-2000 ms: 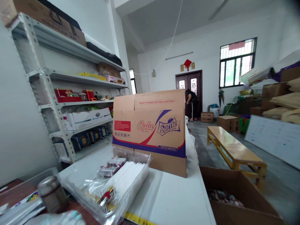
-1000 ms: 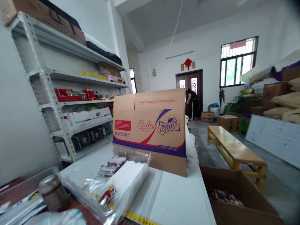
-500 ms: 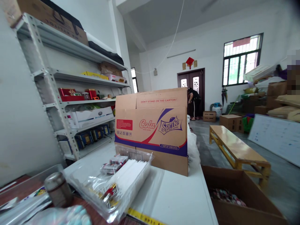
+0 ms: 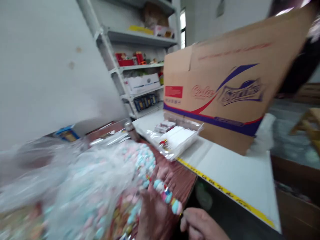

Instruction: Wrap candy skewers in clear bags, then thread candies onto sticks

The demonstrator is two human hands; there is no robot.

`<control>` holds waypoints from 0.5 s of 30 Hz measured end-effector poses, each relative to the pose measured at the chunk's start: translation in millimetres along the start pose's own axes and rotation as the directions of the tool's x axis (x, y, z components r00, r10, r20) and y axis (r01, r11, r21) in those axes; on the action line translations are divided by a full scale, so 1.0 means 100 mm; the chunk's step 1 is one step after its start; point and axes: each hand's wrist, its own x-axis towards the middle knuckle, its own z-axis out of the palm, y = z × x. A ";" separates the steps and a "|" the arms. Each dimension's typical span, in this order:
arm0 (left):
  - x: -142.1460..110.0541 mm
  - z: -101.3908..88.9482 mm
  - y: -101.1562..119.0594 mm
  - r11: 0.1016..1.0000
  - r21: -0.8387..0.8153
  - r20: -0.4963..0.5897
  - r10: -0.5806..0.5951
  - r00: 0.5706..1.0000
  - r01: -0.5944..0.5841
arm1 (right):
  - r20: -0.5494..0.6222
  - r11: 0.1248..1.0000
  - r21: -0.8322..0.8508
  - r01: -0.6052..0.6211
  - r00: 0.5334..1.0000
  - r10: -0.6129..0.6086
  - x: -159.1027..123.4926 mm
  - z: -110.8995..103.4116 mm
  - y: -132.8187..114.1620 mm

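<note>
Plastic bag [image 4: 82,186] of pastel sweets [image 4: 147,163] clenched in my left hand [image 4: 153,213], lifted and blurred. Right hand [image 4: 200,223] curled just beside it; cannot tell whether it held anything. Bag lay over brown tabletop [image 4: 180,186], near white table [image 4: 225,173] and carton [image 4: 215,96].

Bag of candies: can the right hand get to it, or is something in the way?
Yes, something is in the way. The left hand sits between the right hand and the bag, and a beaded strip lies across that left hand.
</note>
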 end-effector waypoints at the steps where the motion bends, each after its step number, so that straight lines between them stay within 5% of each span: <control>1: 0.04 -0.06 0.07 1.000 -0.014 0.057 -0.010 0.998 0.011 | 0.024 0.998 0.058 -0.032 0.999 0.030 0.04 0.02 0.05; 5: 0.13 -0.24 0.27 0.995 -0.059 0.325 -0.054 0.944 0.077 | 0.148 0.979 0.136 -0.151 0.980 0.131 0.15 0.14 0.19; 8: 0.15 -0.35 0.32 0.986 -0.156 0.199 -0.027 0.980 0.059 | 0.105 0.992 -0.012 -0.124 0.987 0.125 0.20 0.27 0.26; 10: 0.16 -0.43 0.34 0.977 -0.209 0.090 -0.030 0.995 0.049 | 0.031 0.953 -0.301 0.022 0.999 -0.013 0.22 0.33 0.30; 12: 0.16 -0.50 0.36 0.973 -0.230 0.010 -0.025 1.000 0.026 | 0.068 0.719 -0.645 0.260 0.956 -0.285 0.22 0.35 0.35; 15: 0.12 -0.60 0.42 0.972 -0.234 -0.081 -0.005 0.997 -0.014 | 0.397 0.068 -0.836 0.544 0.687 -0.609 0.22 0.34 0.46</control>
